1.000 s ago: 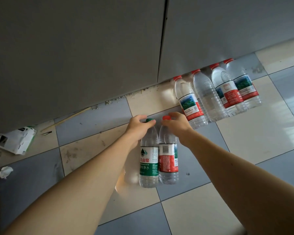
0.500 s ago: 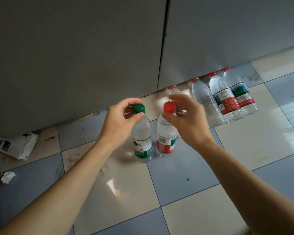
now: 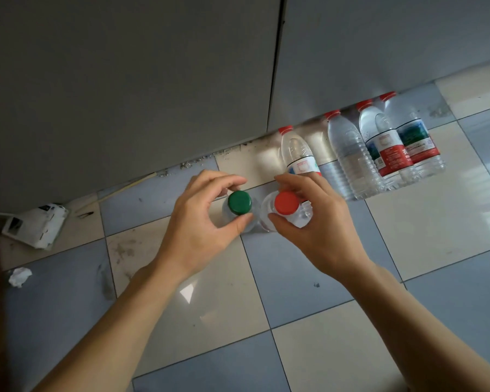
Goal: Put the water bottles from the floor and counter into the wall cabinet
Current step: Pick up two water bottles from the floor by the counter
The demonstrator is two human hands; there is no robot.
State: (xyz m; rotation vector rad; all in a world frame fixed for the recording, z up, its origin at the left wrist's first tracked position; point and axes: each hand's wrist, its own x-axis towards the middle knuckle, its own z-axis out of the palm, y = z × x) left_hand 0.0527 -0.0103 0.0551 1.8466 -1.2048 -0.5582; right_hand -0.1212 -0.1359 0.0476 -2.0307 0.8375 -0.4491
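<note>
Standing bottles (image 3: pixel 351 154) line cabinet doors (image 3: pixel 125 80) beyond hands (image 3: pixel 266 222).

The bottles by the cabinet (image 3: pixel 348 154) are clear, shiny plastic with wavy ridges, and some wear smooth, glossy paper-like labels (image 3: pixel 391 154), while the green cap (image 3: pixel 239 202) and the red cap (image 3: pixel 286 203) are smooth, solid plastic. The floor tiles (image 3: pixel 425 222) are hard and shiny like glass, with bright light bouncing off them, but they look dusty and smudged near the cabinet doors (image 3: pixel 130 80), which are flat, grey and not shiny. A scrunched ball of white paper (image 3: pixel 20 276) looks soft and wrinkly, and a thin stick (image 3: pixel 128 185) looks like bare wood.
</note>
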